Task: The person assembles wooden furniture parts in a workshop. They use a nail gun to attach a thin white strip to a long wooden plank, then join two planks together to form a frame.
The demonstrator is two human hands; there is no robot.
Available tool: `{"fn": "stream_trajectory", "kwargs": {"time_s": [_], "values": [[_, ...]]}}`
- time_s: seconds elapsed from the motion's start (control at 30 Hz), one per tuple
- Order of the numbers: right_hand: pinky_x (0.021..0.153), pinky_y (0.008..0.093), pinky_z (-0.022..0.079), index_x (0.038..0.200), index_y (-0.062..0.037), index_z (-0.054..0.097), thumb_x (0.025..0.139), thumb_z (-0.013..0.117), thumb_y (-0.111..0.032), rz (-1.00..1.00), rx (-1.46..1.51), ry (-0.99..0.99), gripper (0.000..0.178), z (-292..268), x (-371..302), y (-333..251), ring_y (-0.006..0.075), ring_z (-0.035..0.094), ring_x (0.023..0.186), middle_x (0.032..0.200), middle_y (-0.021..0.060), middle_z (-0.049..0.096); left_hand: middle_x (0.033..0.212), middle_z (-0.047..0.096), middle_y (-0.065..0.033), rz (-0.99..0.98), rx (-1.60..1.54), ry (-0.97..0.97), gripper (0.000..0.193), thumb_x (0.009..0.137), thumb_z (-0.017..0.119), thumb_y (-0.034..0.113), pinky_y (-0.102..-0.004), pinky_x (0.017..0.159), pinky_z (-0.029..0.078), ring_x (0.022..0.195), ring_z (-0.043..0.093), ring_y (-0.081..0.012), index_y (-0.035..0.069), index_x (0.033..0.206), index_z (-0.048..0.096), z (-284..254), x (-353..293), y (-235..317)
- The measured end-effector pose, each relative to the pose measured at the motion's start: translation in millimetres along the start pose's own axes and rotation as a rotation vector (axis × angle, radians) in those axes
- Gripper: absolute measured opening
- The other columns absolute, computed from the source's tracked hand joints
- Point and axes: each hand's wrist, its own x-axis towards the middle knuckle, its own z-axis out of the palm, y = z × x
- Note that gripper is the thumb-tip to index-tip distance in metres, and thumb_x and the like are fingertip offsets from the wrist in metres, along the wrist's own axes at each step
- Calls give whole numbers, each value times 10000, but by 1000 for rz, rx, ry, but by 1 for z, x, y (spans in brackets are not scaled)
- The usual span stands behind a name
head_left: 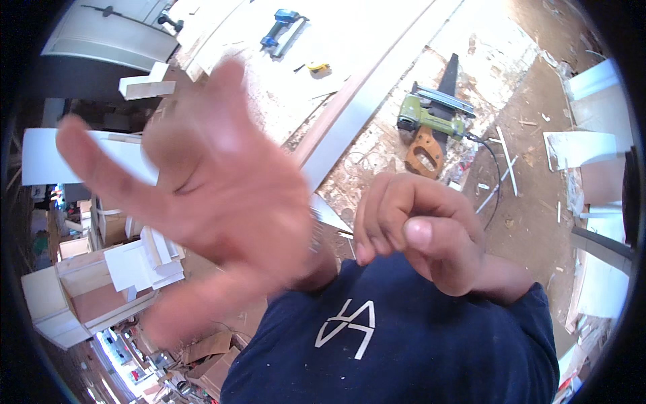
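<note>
My left hand (pixel 235 195) is raised close to the view with its palm toward me, blurred by motion. Its fingers are spread and hold nothing; a dark band (pixel 315 231) circles the wrist. In front of my dark blue shirt (pixel 424 343), my right hand (pixel 431 232) is closed, its fingers curled and the thumb lying across the front. Nothing shows in it. Beyond it on the worktable lie a green nail gun (pixel 434 122) with a black hose and a handsaw (pixel 426 149) with a wooden handle. Neither hand touches these tools.
A long white board (pixel 356 111) runs across the worn worktable (pixel 377 145). Farther off lie a blue nail gun (pixel 282 30) and a small yellow object (pixel 318 67). Wooden cabinet boxes (pixel 91 286) stand at the left. Wood strips (pixel 506 161) litter the floor at the right.
</note>
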Motion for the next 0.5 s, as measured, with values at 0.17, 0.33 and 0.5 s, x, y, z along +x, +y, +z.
{"fn": "stream_trajectory", "kwargs": {"time_s": [0.17,0.33,0.5], "values": [[696,349,503,868,2,555,1012,577,-145,-136,-947,-132,206,-53,-14,21,235,607,764,855,155,582,449,285,42,-189,-1,653,833,1032,255,706,-257,470,380,410,234,-64,-12,1298,584,-74,-68,-19],[776,406,533,1128,-27,634,951,629,-74,-91,-1639,250,182,-112,-26,52,352,661,900,966,140,668,764,497,-2,-1012,719,569,406,1052,509,347,-260,618,435,664,422,-83,-14,1214,601,-93,-178,-121],[930,440,505,1209,-46,613,927,663,-101,102,-1723,387,292,-229,-27,64,378,625,1085,1172,186,627,1199,665,-287,-1425,956,-197,892,810,774,588,-452,1052,479,1173,629,-411,8,1441,528,-114,-290,-215]]}}
